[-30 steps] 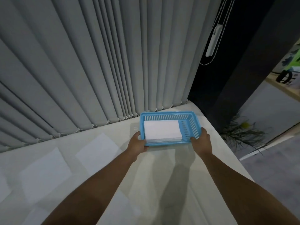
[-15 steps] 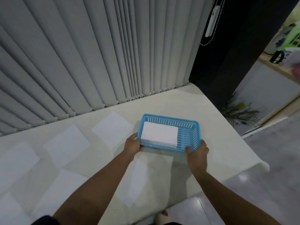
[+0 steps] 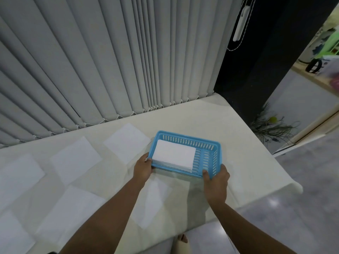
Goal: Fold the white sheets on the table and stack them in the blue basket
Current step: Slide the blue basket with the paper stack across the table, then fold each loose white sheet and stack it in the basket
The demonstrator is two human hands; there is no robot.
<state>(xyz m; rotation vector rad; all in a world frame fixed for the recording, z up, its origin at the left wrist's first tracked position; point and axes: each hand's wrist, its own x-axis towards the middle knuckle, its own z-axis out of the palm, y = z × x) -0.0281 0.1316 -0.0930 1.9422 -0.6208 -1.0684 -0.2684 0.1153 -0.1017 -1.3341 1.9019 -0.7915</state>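
The blue basket is at the table's right part, held at both near corners. My left hand grips its near left corner and my right hand grips its near right corner. Inside, against the left side, lies a stack of folded white sheets. Several flat white sheets lie unfolded on the table: one just left of the basket, one further left, one between my arms, one at the near left.
The cream table ends at a right edge and a near edge, with grey floor beyond. Grey vertical blinds hang along the far edge. A dark wall and a small plant stand to the right.
The basket has come from the far right corner toward me and the table's middle, both hands still on it. The view has dropped, showing more sheets on the left.
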